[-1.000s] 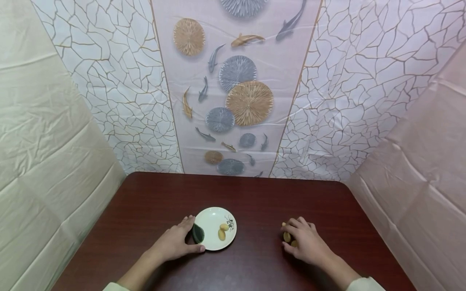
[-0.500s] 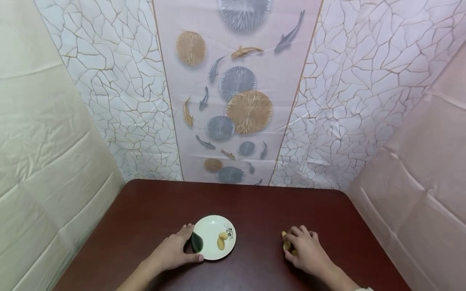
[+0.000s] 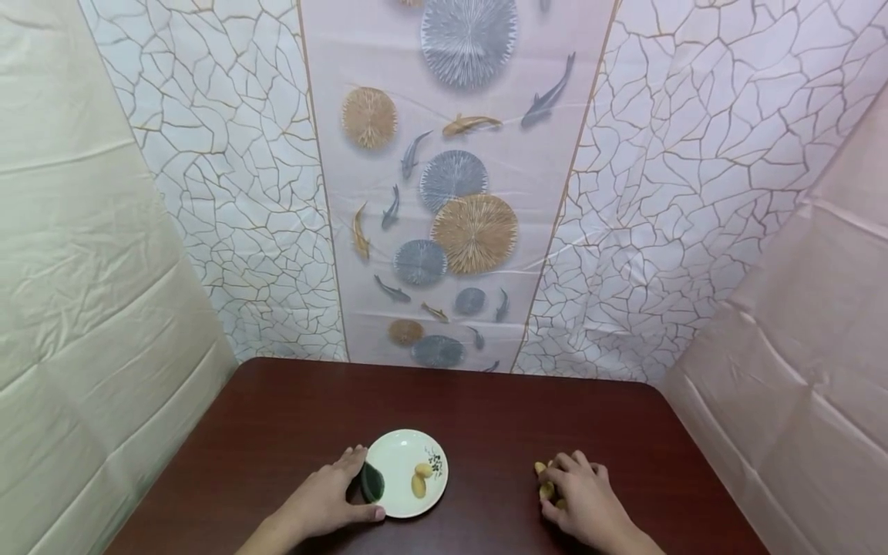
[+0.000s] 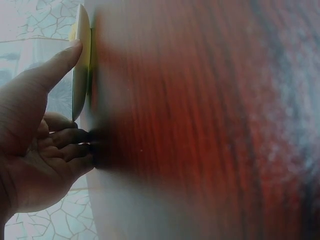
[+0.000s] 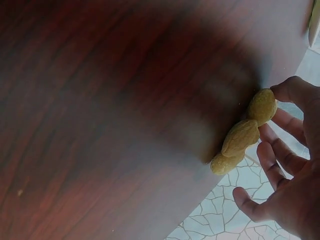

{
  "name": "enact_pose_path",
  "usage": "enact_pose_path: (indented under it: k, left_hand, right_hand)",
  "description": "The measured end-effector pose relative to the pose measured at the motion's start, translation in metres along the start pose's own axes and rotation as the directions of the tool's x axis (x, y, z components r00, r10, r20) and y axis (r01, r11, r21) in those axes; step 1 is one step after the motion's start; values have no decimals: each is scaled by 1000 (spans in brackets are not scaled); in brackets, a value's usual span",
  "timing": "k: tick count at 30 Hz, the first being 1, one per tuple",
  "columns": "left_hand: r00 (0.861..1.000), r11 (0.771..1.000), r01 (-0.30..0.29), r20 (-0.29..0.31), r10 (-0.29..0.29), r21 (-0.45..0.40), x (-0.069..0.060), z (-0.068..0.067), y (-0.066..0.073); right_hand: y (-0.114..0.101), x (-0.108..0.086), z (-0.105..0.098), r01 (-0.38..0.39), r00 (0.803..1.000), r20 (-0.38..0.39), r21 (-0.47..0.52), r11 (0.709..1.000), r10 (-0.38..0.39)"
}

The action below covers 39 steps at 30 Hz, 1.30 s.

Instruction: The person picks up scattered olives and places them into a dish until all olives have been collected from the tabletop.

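A small white plate with a dark green patch and a floral print sits left of centre on the table, bearing two yellow-brown oval fruits. My left hand holds its left side, the thumb on the near rim and the fingertips at the far edge; the left wrist view shows the plate edge-on. At the right, my right hand is curved over several similar fruits. In the right wrist view, the thumb and index finger pinch the uppermost fruit; two more fruits lie beside it.
The dark reddish-brown table spreads between and beyond both hands. A patterned cloth hangs behind its back edge, and beige cloth walls flank it on both sides.
The head view has tilted upward, so table, plate and hands appear lower. Both hands keep nearly the same places at the plate and the fruits.
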State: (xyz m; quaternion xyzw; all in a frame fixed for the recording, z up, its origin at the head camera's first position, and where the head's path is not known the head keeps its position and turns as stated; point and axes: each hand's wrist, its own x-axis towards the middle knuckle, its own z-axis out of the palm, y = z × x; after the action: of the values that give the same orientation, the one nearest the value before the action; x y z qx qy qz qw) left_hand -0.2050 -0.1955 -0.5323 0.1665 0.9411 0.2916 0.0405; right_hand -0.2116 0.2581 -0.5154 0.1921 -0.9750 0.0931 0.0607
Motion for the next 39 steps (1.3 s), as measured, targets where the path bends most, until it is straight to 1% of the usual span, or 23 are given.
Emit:
enact_pose_path:
  k: [7, 10, 13, 19, 25, 30, 33, 39]
  left_hand:
    - [1000, 1000, 12, 4, -12, 3, 3, 1, 2]
    - [1000, 1000, 8, -2, -8, -2, 3, 0, 4]
    - [1000, 1000, 0, -10, 0, 1, 4, -1, 5]
    - [1000, 1000, 4, -11, -4, 17, 5, -3, 7]
    - [1000, 1000, 7, -5, -7, 21, 5, -3, 7]
    - [1000, 1000, 12, -2, -12, 13, 3, -2, 6]
    - [1000, 1000, 18, -1, -18, 9, 2, -1, 5]
    - [1000, 1000, 21, 5, -21, 23, 0, 1, 1]
  right_hand:
    - [3, 0, -1, -17, 1000, -18, -11, 1000, 17]
    - [4, 0, -2, -8, 999, -42, -26, 1000, 7]
    - [3, 1, -4, 11, 996, -84, -36, 999, -14]
    - [-3, 3, -6, 72, 979, -187, -44, 996, -79]
    - [-12, 8, -7, 121, 966, -227, -15, 993, -121]
    - [-20, 12, -7, 183, 945, -274, -9, 983, -178]
    - [-27, 15, -7, 206, 936, -290, -2, 979, -198]
    - [-43, 19, -5, 239, 933, -286, 34, 970, -219]
